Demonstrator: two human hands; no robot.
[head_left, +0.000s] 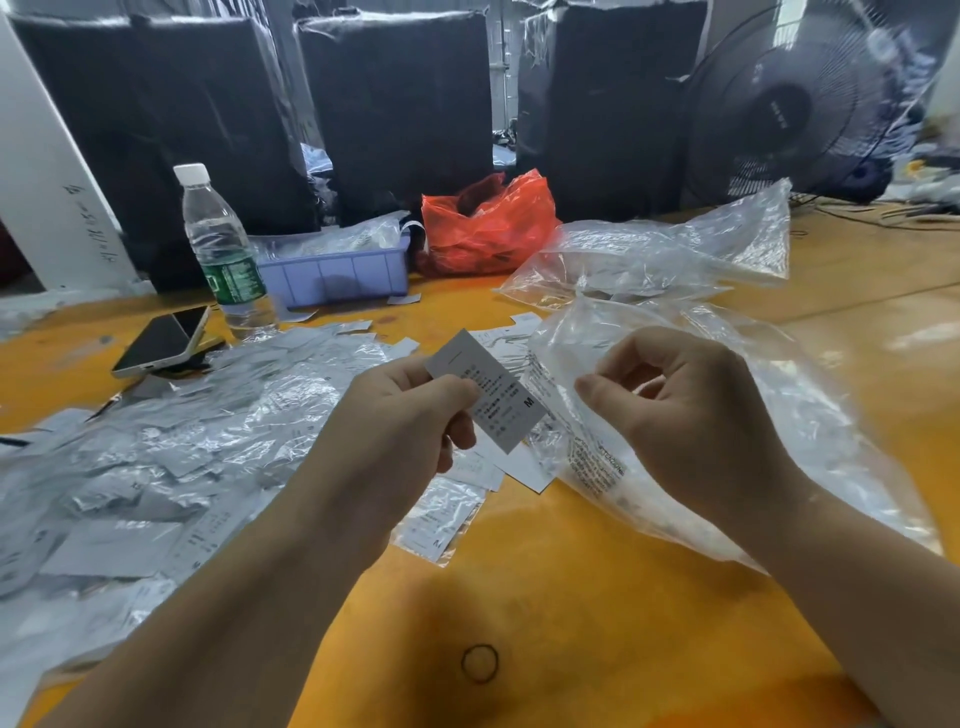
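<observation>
- Nearest, on the orange table (597, 597): thin black ring (463, 662), lying loose, well apart from both hands.
- Beyond it, left hand (400, 415) raised over the table, thumb and curled fingers (460, 395) pinching the left edge of a white tag (491, 402). Printed side up, letter M showing, far end tilted to the left.
- Just right of the tag, right hand (691, 405) with fingers curled and thumb pressed toward the forefinger on the film of a clear bag (779, 441). Looks like a pinch at the bag's mouth, though hard to be sure through the glare.
- Bag trailing from that hand to the near right, mostly resting on the table. Tag's right corner overlapping the bag's edge, not visibly inside.
- Step in hand, as a judgement: probably slipping the tag into the bag, with the mouth held and the tag lined up beside it.
- Next move calls for parting the two film layers with the right thumb and holding the mouth wide. Then sliding the tag in flat, M end first, without snagging a corner on the film.
- Left of the hands: heap (156, 441) of tags and crinkled film. Farther left, phone (161, 343) and bottle (223, 249).
- Far side: blue tray (337, 270), red bag (488, 223), second bag (649, 249), fan (789, 109) at far right.
</observation>
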